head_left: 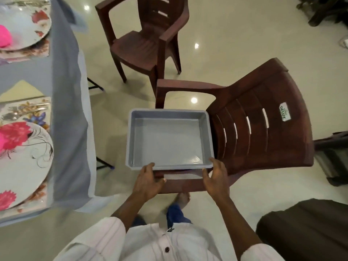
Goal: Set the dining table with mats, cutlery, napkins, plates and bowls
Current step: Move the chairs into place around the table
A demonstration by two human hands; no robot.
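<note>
The left hand [147, 180] lies with its fingertips against the near rim of the empty grey rectangular plastic tray [169, 140]. Its thumb is spread out below, clear of the rim. The right hand [216, 178] curves round the near right corner, but whether it truly pinches the rim cannot be told. The tray lies straight ahead of both hands, its longer sides seemingly running across the body, on the reddish-brown plastic armchair [263, 129], whose back stands to the right. The task's things lie off to the left on the grey-clothed dining table [66, 110]: a round white plate with pink flowers [28, 162] on a floral mat [32, 108], steel cutlery [15, 112], and a pale yellow napkin [20, 89]. Farther along is a second plate [24, 25] carrying a pink bowl [3, 38]. Beyond stands another brown armchair [146, 46], so only the table's edge would crowd a turn leftward.
</note>
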